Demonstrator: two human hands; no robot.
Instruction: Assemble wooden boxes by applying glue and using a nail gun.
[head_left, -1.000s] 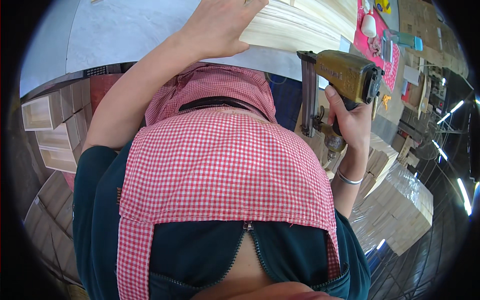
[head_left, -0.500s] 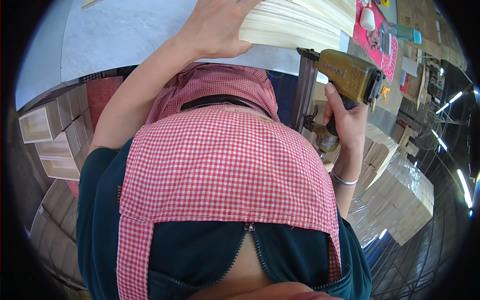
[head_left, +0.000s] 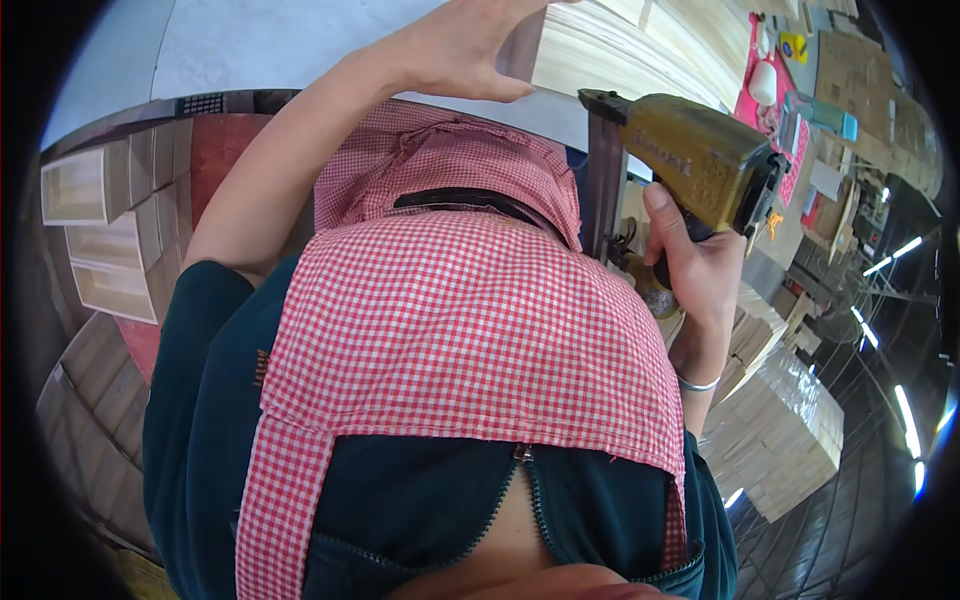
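Observation:
My right hand [head_left: 700,265] grips the handle of a worn yellow-brown nail gun [head_left: 695,150] with a long dark magazine. Its nose points left, by the table's near edge. Over the pale grey table [head_left: 260,50] is my left hand [head_left: 465,50], thumb spread away from the fingers, whose tips run out at the top edge. I see nothing held in it. A stack of thin pale wooden boards [head_left: 630,50] lies just right of that hand. Between hand and boards shows a brownish-grey strip [head_left: 520,50] that I cannot make out.
Pale wooden trays [head_left: 105,250] are piled at the left. To the right stand a white bottle [head_left: 763,83] and a blue-capped clear container [head_left: 825,115] on a pink cloth. A plastic-wrapped stack of wood [head_left: 780,430] sits lower right.
The view has shifted a little. My left hand has come away from the boards, leaving a gap beside its thumb. The nail gun has moved slightly left and its nose is nearer that hand.

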